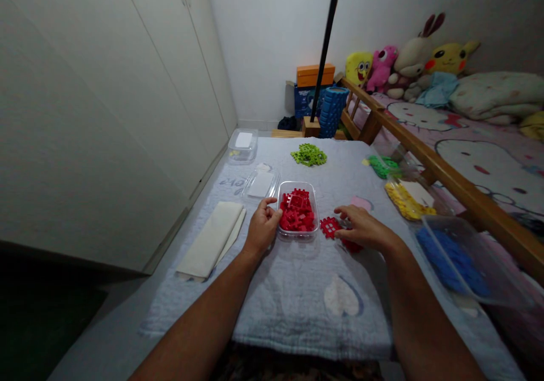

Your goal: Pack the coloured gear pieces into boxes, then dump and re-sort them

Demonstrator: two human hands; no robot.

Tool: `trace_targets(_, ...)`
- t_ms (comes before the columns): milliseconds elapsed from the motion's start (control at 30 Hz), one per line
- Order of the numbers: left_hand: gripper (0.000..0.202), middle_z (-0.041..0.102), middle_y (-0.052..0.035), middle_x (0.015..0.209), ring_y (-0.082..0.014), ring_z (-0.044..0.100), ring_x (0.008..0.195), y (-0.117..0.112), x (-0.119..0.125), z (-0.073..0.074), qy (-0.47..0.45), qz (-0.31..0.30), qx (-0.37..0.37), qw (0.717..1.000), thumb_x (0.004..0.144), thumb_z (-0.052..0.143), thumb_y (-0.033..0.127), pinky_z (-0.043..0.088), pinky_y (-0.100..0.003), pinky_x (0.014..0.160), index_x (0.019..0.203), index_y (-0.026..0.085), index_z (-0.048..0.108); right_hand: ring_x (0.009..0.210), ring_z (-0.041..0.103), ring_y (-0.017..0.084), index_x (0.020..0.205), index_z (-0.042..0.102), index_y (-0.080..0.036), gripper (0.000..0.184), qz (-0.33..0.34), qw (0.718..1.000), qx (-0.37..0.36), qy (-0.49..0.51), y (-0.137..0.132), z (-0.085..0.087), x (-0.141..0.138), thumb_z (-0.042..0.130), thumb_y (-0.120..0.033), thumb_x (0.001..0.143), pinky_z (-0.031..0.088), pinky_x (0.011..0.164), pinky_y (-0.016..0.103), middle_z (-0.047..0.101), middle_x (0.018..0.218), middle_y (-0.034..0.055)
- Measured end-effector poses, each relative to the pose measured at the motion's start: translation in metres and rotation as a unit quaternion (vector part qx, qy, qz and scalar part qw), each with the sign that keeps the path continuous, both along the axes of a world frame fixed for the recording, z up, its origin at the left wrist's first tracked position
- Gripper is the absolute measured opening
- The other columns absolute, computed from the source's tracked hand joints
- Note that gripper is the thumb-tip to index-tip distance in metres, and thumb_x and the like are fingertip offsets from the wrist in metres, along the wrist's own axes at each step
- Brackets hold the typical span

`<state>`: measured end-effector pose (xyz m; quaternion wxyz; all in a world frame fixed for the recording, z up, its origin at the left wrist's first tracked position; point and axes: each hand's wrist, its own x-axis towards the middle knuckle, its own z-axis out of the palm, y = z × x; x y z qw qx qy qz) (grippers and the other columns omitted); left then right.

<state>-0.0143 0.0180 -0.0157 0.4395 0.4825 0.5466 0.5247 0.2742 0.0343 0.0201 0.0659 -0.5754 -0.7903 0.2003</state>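
A clear plastic container (317, 211) full of red interlocking building pieces (297, 208) stands at the middle of the cloth-covered table. My left hand (262, 226) is closed on its left side, thumb and forefinger at the rim. To the right of the container lie loose red pieces; one is a flat notched square (330, 228) with window-like holes. Just over these pieces is my right hand (361, 227), its fingers apart and its thumb by the square's edge. Part of the loose red pieces is hidden beneath that hand.
A pile of light green pieces (309, 155) lies farther back. Along the right are containers of green (383, 166), yellow (408, 198) and blue pieces (453, 259), beside a wooden bed rail (450, 185). Leftward are a clear lid (261, 183), a folded cloth (210, 239) and another clear container (243, 153).
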Motion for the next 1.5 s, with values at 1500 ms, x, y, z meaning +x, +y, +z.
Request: trace_targets(1500,0.041,0.044,0.0093,0.060,-0.0096,0.044,0.054,-0.001,0.000,0.005,-0.004,-0.009,-0.003,1.000,0.081,0.066,0.040,0.033,-0.021,0.054,0.114,0.018,0.059,0.085,0.064,0.023,0.106,0.070,-0.019,0.041,-0.053,0.997,-0.021,-0.043,-0.021,-0.001,0.013,0.079,-0.033,0.069,0.049,0.075,0.032,0.066,0.096,0.0081)
